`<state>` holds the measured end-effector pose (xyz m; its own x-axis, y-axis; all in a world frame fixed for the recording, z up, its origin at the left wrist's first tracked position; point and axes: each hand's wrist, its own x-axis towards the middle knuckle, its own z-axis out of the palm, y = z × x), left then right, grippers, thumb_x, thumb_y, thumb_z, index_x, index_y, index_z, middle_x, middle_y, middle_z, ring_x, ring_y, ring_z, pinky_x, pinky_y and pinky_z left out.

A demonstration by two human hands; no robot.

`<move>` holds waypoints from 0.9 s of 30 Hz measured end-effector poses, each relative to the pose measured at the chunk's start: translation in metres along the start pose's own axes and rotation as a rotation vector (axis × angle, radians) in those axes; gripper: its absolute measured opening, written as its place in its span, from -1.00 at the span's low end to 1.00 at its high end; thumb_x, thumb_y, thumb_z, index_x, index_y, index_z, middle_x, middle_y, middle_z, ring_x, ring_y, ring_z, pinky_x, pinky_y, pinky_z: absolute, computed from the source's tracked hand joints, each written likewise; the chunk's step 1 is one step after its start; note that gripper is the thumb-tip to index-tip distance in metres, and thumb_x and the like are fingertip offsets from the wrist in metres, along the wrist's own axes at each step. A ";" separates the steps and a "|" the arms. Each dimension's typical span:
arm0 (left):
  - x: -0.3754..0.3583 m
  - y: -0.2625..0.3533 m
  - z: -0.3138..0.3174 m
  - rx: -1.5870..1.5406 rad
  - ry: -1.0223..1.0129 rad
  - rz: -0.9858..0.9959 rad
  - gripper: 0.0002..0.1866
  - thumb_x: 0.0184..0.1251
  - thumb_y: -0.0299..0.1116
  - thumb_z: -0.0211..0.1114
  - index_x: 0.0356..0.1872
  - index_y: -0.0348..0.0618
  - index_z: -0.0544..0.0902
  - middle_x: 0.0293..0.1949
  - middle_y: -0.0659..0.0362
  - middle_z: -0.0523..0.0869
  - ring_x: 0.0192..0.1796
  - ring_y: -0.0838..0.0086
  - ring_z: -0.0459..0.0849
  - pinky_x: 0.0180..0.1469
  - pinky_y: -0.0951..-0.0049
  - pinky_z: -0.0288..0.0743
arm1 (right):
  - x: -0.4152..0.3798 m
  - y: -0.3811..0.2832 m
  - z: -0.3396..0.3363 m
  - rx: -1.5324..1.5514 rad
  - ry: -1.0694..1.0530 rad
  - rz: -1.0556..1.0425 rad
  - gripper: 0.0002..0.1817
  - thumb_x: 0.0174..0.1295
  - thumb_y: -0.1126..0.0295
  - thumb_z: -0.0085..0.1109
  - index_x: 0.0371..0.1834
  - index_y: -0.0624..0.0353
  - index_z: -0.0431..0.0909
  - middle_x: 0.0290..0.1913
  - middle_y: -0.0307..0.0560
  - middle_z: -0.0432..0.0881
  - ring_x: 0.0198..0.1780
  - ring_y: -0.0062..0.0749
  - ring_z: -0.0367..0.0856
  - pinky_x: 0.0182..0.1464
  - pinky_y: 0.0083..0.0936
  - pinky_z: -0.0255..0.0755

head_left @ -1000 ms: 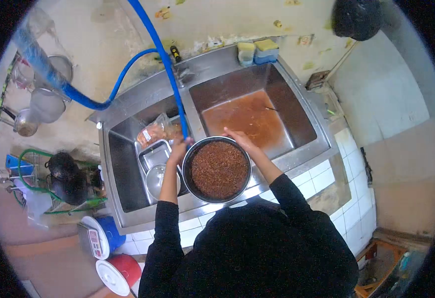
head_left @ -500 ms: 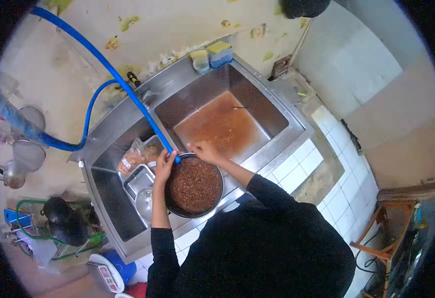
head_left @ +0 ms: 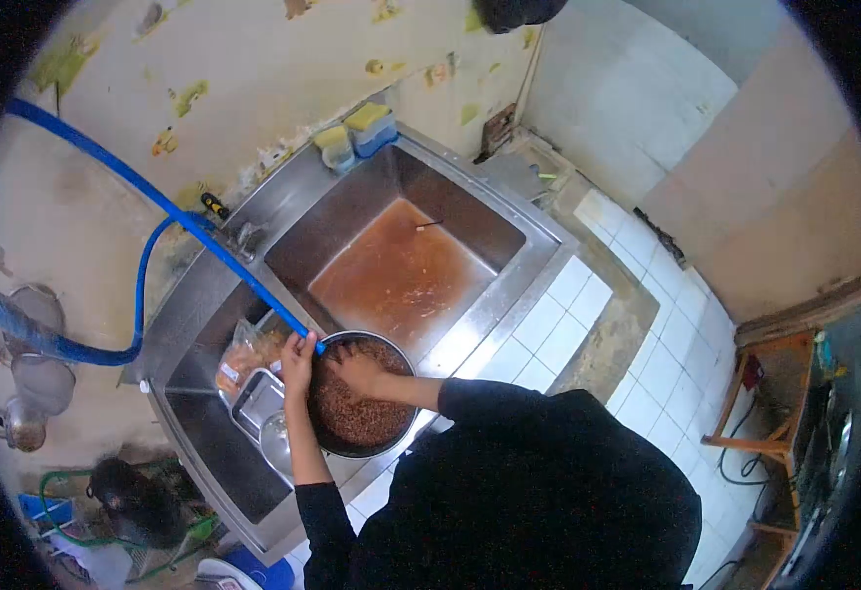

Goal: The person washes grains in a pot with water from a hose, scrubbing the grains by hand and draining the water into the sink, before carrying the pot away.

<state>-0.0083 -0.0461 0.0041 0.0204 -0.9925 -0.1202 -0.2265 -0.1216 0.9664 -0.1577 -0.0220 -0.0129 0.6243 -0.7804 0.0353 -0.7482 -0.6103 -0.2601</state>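
Hose [head_left: 229, 258] in left hand [head_left: 298, 364]; right hand [head_left: 359, 372] touching grains [head_left: 363, 418].

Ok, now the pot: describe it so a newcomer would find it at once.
Find the steel sink with two basins. At its near edge, between the basins, is a round pot with the person's right hand inside and the end of the blue hose at its rim. Unlike the tray and bowl in the left basin, it holds reddish-brown grains.
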 end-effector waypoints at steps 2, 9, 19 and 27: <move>0.002 -0.004 0.000 0.020 -0.004 0.050 -0.81 0.26 -0.29 0.14 -0.31 -0.22 0.52 -0.41 0.27 0.59 -0.32 0.63 0.51 -0.22 0.61 0.35 | 0.013 0.003 0.009 0.282 -0.309 0.068 -0.38 -0.36 0.15 0.40 -0.21 0.28 0.45 -0.19 0.23 0.51 -0.08 0.02 0.48 -0.08 -0.20 0.41; 0.000 -0.004 -0.001 -0.049 -0.006 0.049 -0.83 0.24 -0.28 0.17 -0.39 -0.17 0.52 -0.49 0.33 0.54 -0.44 0.72 0.41 -0.37 0.69 0.26 | 0.002 0.012 0.029 0.674 -0.272 -0.384 -0.29 -0.43 0.22 0.38 -0.04 0.14 0.41 -0.07 0.12 0.49 -0.01 0.04 0.43 0.06 -0.14 0.31; 0.002 -0.005 0.003 -0.064 -0.034 0.079 -0.83 0.25 -0.30 0.15 -0.46 -0.14 0.46 -0.52 0.38 0.44 -0.45 0.73 0.32 -0.40 0.68 0.18 | 0.034 -0.013 0.039 0.236 -0.424 0.021 -0.30 -0.41 0.12 0.39 -0.03 0.03 0.48 -0.11 0.10 0.55 -0.04 0.05 0.49 -0.04 -0.14 0.41; 0.003 -0.006 -0.002 -0.051 -0.103 0.043 -0.83 0.26 -0.29 0.14 -0.39 -0.17 0.48 -0.50 0.39 0.45 -0.44 0.74 0.32 -0.40 0.68 0.16 | -0.016 -0.021 -0.011 0.040 -0.167 -0.235 -0.11 -0.36 0.24 0.40 0.19 -0.02 0.21 0.02 0.06 0.44 -0.09 -0.01 0.53 -0.12 -0.13 0.46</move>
<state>-0.0049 -0.0481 -0.0011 -0.0888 -0.9912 -0.0981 -0.1754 -0.0814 0.9811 -0.1546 0.0015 0.0021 0.8104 -0.5829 -0.0589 -0.5711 -0.7636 -0.3012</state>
